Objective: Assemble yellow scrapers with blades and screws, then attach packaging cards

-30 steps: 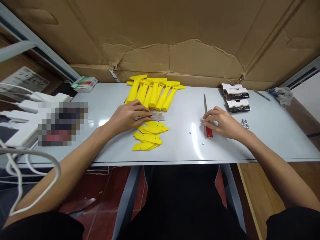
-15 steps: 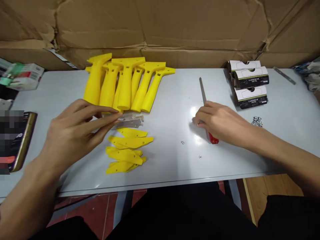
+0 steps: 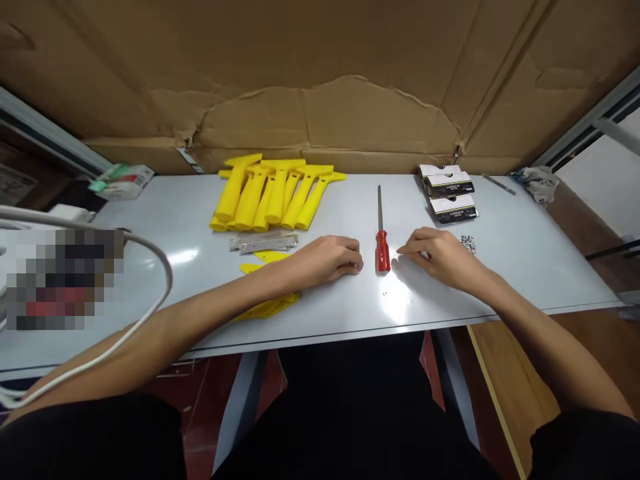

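Note:
My left hand (image 3: 333, 260) is low over the middle of the table, its fingers pinched together at a small screw (image 3: 359, 271) that barely shows at the fingertips. Just right of it, a screwdriver (image 3: 383, 252) with a red handle lies on the table, shaft pointing away from me. My right hand (image 3: 440, 257) is open beside that handle, fingers apart and holding nothing. Another small nut or screw (image 3: 385, 293) lies nearer the front edge. Under and behind my left forearm are yellow plastic pieces (image 3: 267, 308), partly hidden, and thin clear-and-metal blades (image 3: 265, 243).
Yellow scraper handles (image 3: 277, 197) are piled at the back left. At the back right stand small black-and-white boxes (image 3: 453, 207), near a heap of screws (image 3: 469, 243) and a flat metal strip (image 3: 499, 185). A white cable (image 3: 167, 267) loops at the left; cardboard (image 3: 325, 120) walls the back.
My left hand has left the blades and moved right to the small screw. My right hand has let go of the screwdriver and drawn back right. The view has shifted.

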The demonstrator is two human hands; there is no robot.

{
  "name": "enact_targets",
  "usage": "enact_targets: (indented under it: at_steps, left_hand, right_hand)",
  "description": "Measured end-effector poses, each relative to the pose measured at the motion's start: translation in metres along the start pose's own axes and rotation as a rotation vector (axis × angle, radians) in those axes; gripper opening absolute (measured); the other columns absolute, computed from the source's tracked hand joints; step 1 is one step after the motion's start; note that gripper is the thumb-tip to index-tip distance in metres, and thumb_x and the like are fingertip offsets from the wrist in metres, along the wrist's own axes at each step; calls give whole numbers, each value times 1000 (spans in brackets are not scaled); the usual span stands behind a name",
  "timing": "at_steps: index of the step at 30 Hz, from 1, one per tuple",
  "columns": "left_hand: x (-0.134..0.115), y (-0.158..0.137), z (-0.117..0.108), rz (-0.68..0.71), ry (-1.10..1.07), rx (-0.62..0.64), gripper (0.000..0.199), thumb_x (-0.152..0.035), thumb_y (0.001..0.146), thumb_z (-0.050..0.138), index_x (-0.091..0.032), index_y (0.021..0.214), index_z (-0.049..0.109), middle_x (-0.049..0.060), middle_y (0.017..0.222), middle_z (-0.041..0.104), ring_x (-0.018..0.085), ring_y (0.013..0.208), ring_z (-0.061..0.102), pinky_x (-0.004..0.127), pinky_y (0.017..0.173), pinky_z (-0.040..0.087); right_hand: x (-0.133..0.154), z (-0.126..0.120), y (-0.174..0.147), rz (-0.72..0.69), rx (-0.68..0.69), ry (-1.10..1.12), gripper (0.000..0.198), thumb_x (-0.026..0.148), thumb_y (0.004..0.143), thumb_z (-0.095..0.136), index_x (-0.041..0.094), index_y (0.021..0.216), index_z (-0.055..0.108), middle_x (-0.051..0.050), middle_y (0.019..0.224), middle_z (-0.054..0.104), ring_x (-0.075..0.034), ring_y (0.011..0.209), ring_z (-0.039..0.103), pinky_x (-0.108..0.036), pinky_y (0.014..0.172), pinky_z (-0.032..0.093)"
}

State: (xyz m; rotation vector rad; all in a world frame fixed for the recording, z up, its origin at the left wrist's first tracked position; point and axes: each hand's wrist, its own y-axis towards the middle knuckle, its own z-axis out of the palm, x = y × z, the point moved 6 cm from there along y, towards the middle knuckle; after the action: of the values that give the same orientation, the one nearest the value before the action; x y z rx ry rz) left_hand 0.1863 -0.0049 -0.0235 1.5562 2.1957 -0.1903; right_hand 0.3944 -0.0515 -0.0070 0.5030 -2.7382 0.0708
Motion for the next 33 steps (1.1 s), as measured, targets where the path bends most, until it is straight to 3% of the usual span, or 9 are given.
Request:
enact_targets:
  at_steps: [5, 10, 17, 24, 28, 33]
  left_hand:
    - [1, -2, 2, 13, 21, 48, 22, -19, 102, 52, -20, 88, 70, 4, 92, 68, 17, 81, 65, 30, 74, 48]
    - [3, 14, -18, -33, 39, 7, 17, -23, 105, 50, -20, 98, 65, 6, 102, 67, 19, 91, 64, 31, 81, 48]
    - [1, 51, -28, 49, -51, -68, 19, -31, 108, 49, -21, 100, 62, 7, 106, 70, 20, 100, 64, 34, 87, 50]
    - [0, 49, -28, 21, -82, -89, 14, -28, 106, 53, -21, 98, 63, 3, 100, 72, 16, 90, 65, 29, 79, 48]
    - [-2, 41, -36, -13, -111, -139, 13, -25, 105, 56, -20, 96, 64, 2, 96, 72, 13, 83, 64, 26, 77, 48]
    - [-11, 40, -47, -28, -173, -242, 11, -23, 102, 60, -19, 94, 66, 1, 91, 73, 11, 78, 64, 22, 70, 47]
  right_hand:
    - [26, 26, -38, -164, -113, 130, 30, 32, 103, 54, 22, 107, 82, -6, 104, 70, -5, 92, 65, -19, 82, 53]
    - [48, 60, -55, -188, -95, 31, 33, 15, 102, 47, 21, 115, 77, -8, 103, 67, -6, 90, 58, -19, 75, 47]
    - [45, 62, -41, -144, -123, -19, 31, 20, 105, 43, 15, 108, 73, -8, 100, 63, -7, 88, 53, -20, 72, 38]
    - [47, 69, -41, -89, -46, -42, 29, 16, 103, 42, 13, 105, 71, -11, 104, 64, -9, 88, 54, -22, 66, 37]
    - [37, 58, -44, 2, -80, 239, 33, 29, 106, 43, 11, 104, 70, -11, 105, 67, -10, 91, 60, -24, 76, 48]
    - [6, 44, -39, 318, -12, 1005, 40, 48, 92, 69, 10, 103, 69, -6, 86, 71, -5, 67, 64, -21, 71, 56]
